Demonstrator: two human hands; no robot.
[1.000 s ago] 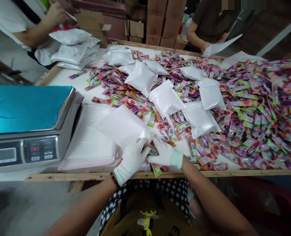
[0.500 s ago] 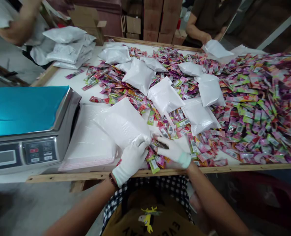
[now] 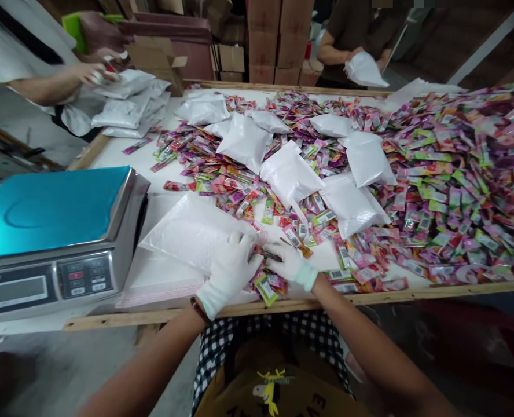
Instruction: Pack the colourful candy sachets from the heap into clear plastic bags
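From the head camera, the left hand, in a white glove, grips the near end of a white padded envelope that lies flat on the tabletop, its mouth turned toward the other hand. The right hand, also gloved, is closed on a small bunch of candy sachets right at the envelope's mouth, touching the left hand's fingertips. A few loose sachets lie just under both hands at the tabletop's wooden edge. Under the envelope sits a flat stack of empty envelopes, just beside a weighing scale with a blue platform on the left. Beyond the hands, a wide heap of coloured sachets covers most of the tabletop, with several filled white bags resting on top of it. At the far left corner, another person's hand touches a pile of filled bags. At the far side, a second person holds a white bag. Cardboard boxes stand behind the tabletop.
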